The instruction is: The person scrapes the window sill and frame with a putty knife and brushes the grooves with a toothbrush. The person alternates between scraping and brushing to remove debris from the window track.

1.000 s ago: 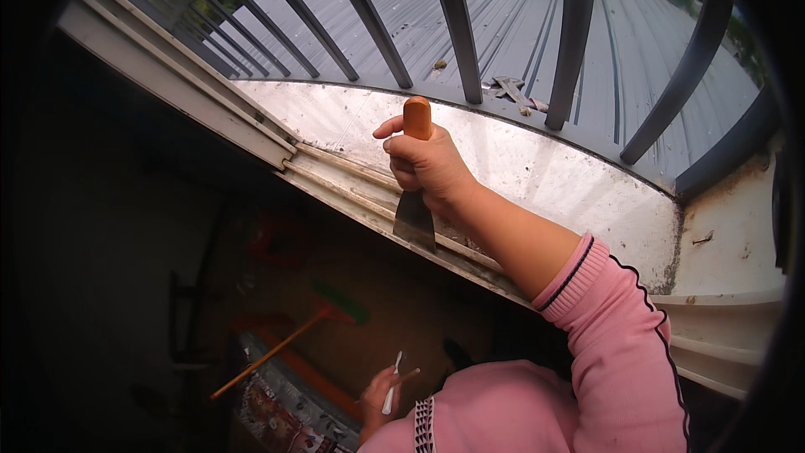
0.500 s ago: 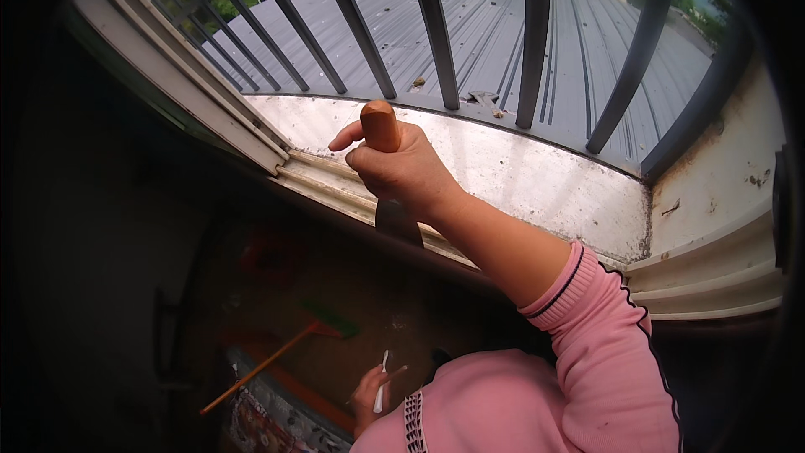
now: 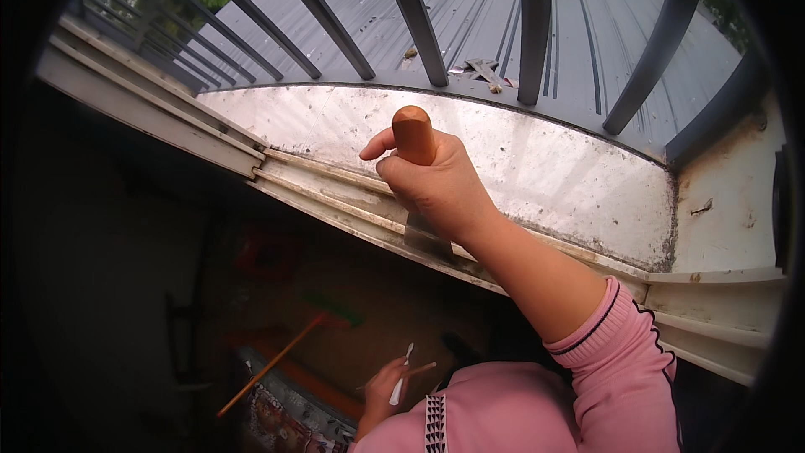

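Note:
My right hand (image 3: 444, 180) is closed round the orange wooden handle of a putty knife (image 3: 414, 138), its index finger sticking out to the left. Below the fist, the flat dark blade hangs down over the window track (image 3: 352, 199); whether its edge touches the track I cannot tell. Low in the view, close to my body, my left hand (image 3: 382, 390) holds a slim white stick (image 3: 397, 393), narrow at one end like a toothbrush, together with a thin brown stick (image 3: 421, 368). The far ends of both sticks are too small to make out.
Grey metal bars (image 3: 411, 17) stand beyond the pale, dirt-specked sill (image 3: 545, 168). A sliding window frame (image 3: 159, 109) lies to the left. In the dim room below are a broom (image 3: 272, 367) with a green head, a red object (image 3: 268, 252) and a patterned cloth (image 3: 293, 419).
In the view, my right hand with the putty knife sits farther right and slightly lower. The sill and track show more fully as the view shifts. Both hands keep their holds.

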The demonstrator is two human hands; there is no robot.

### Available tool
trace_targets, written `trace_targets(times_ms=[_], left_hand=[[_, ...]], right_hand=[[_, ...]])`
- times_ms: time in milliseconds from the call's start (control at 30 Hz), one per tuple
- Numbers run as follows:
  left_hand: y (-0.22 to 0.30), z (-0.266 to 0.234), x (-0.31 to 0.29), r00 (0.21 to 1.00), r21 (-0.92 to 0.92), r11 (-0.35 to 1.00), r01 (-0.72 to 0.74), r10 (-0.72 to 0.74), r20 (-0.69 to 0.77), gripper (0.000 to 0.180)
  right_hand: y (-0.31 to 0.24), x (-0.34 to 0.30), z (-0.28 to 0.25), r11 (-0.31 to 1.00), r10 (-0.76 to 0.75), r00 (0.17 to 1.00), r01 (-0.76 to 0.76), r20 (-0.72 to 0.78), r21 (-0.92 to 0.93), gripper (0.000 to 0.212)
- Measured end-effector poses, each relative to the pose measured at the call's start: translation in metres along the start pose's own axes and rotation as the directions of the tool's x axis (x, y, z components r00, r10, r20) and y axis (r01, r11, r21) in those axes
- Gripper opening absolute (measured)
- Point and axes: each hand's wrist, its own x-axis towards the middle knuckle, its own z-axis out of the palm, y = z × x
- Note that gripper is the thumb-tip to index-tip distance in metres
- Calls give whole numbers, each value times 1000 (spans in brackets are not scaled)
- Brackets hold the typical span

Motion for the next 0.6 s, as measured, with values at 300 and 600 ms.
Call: trace_targets(times_ms=[300, 600], left_hand=[[20, -23, -1, 996, 65, 998, -4, 9, -86, 16], [-16, -2, -56, 925, 78, 992, 103, -67, -374, 13]], right_hand=[[35, 29, -11, 960, 130, 990, -113, -48, 258, 22], [8, 53, -18, 983, 39, 984, -7, 173, -182, 25]])
